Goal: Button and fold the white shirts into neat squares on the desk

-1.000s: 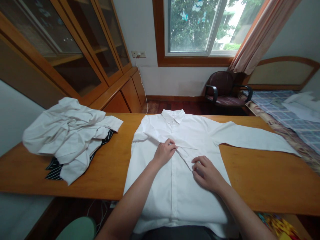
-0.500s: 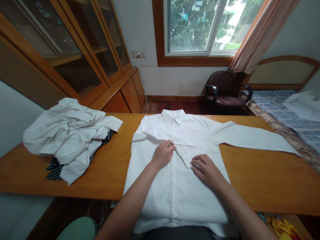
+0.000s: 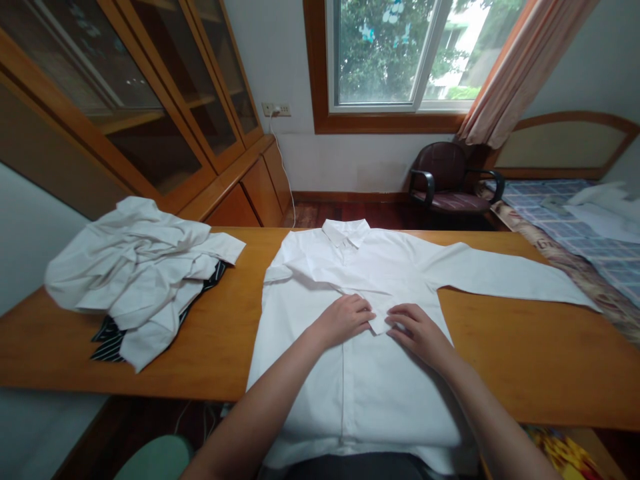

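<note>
Wooden table point(image 3: 530, 360), a white shirt point(image 3: 310, 380) laid front-up at its middle.
Left, a rumpled pile point(image 3: 145, 260); then the shirt, smooth, collar point(image 3: 357, 235) far, hem point(image 3: 300, 455) past the near edge, one sleeve point(image 3: 330, 276) folded, creased, across the chest. Left hand point(image 3: 345, 319) and right hand point(image 3: 419, 333) bend their fingers at either side of its cuff point(image 3: 381, 324); I cannot tell whether either pinches it. The other sleeve point(image 3: 515, 275) stretches flat rightward.
</note>
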A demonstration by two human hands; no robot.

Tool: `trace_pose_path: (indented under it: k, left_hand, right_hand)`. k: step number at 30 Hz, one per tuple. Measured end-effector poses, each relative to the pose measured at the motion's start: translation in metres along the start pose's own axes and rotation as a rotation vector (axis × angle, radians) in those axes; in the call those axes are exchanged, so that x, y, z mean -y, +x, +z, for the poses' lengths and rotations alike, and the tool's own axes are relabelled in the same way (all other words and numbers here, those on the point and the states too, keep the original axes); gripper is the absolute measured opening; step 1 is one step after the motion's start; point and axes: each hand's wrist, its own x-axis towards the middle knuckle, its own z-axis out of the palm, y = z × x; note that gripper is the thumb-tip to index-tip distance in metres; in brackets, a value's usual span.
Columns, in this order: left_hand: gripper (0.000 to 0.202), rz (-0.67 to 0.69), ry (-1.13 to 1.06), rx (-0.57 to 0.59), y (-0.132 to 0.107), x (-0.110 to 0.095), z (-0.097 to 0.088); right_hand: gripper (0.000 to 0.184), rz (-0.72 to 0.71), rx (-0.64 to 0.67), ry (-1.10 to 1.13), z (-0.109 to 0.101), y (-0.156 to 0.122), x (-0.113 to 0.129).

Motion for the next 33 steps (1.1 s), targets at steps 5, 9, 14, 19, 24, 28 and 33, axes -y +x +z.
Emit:
trace_pose_path:
  k: [5, 9, 14, 19, 24, 28, 33]
  left_hand:
    - [0.014, -0.013, -0.019, -0.06, 0.004, 0.002, 0.006]
    - [0.013, -0.128, -0.171, -0.169, 0.009, 0.002, 0.012]
    - [0.018, -0.393, -0.443, -0.257, 0.012, 0.005, 0.012]
    - [0.023, -0.575, -0.634, -0.229, 0.012, 0.007, 0.005]
    - [0.027, -0.614, -0.745, -0.208, 0.01, 0.01, 0.003]
    - [0.032, -0.597, -0.753, -0.222, 0.009, 0.012, 0.005]
    - [0.022, -0.65, -0.833, -0.255, 0.01, 0.013, 0.006]
  right_hand:
    - [0.024, -0.009, -0.03, -0.015, -0.002, 0.004, -0.001]
    - [0.042, 0.007, -0.075, -0.034, 0.0, 0.005, 0.001]
    - [0.041, 0.045, -0.293, -0.163, 0.007, 0.011, 0.011]
    - [0.033, 0.016, -0.33, -0.303, 0.017, 0.026, 0.024]
    - [0.029, 0.089, -0.269, -0.378, 0.026, 0.042, 0.031]
    - [0.025, 0.093, -0.197, -0.309, 0.029, 0.045, 0.029]
    - [0.015, 0.079, -0.157, -0.161, 0.031, 0.04, 0.025]
